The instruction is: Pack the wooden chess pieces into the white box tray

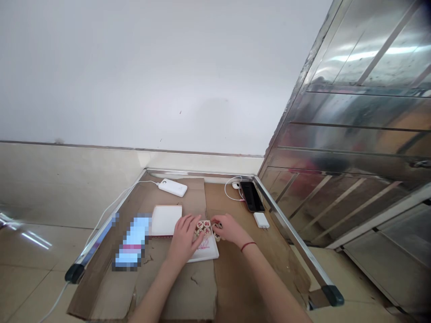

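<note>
Round Chinese chess pieces (200, 224) with red characters lie in a white box tray (210, 253) in front of me. My left hand (183, 237) rests over the tray's left side, thumb apart from the fingers, touching or just above the pieces there. Beside the tray's right edge, my right hand (229, 229), with a red cord on its wrist, has its fingers curled on a chess piece (216, 225). Another piece shows just below those fingertips. Part of the tray and some pieces are hidden by my hands.
A white box lid (165, 219) lies left of the tray. A white power bank (173, 187) with a cable is at the back left; a blurred bright screen (133, 242) lies left. A black phone (252, 196) and white charger (261, 220) lie right. Cardboard (249, 269) covers the metal-framed surface.
</note>
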A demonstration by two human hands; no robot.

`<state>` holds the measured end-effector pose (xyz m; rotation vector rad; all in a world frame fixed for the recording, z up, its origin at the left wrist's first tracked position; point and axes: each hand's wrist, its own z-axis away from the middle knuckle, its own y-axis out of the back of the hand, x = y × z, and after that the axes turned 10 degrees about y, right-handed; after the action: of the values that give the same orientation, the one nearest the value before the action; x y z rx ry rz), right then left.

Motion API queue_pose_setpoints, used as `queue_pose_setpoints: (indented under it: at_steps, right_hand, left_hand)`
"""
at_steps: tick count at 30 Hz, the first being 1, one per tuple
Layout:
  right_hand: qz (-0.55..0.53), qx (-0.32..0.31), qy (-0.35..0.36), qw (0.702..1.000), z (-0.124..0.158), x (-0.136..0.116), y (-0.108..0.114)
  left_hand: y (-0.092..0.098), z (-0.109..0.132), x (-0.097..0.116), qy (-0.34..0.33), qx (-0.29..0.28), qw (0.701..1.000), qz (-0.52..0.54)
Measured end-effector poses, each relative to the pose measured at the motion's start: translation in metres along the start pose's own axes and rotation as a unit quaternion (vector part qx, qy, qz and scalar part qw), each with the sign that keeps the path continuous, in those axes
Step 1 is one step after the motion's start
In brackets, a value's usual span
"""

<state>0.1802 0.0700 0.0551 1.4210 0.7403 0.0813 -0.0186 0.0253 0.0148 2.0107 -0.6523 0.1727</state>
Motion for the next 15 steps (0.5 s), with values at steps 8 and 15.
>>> queue_pose_setpoints:
  at_steps: [8,15]
  right_hand:
    - [0.005,-0.05,-0.011,0.999,-0.009,0.001,0.001]
    - [0.029,-0.087,-0.002,0.996,-0.022,-0.001,0.004]
  left_hand:
    - [0.025,0.031,-0.035,0.071,0.087,0.992,0.053]
    - [0.024,0.032,-0.04,0.112,0.093,0.984,0.103]
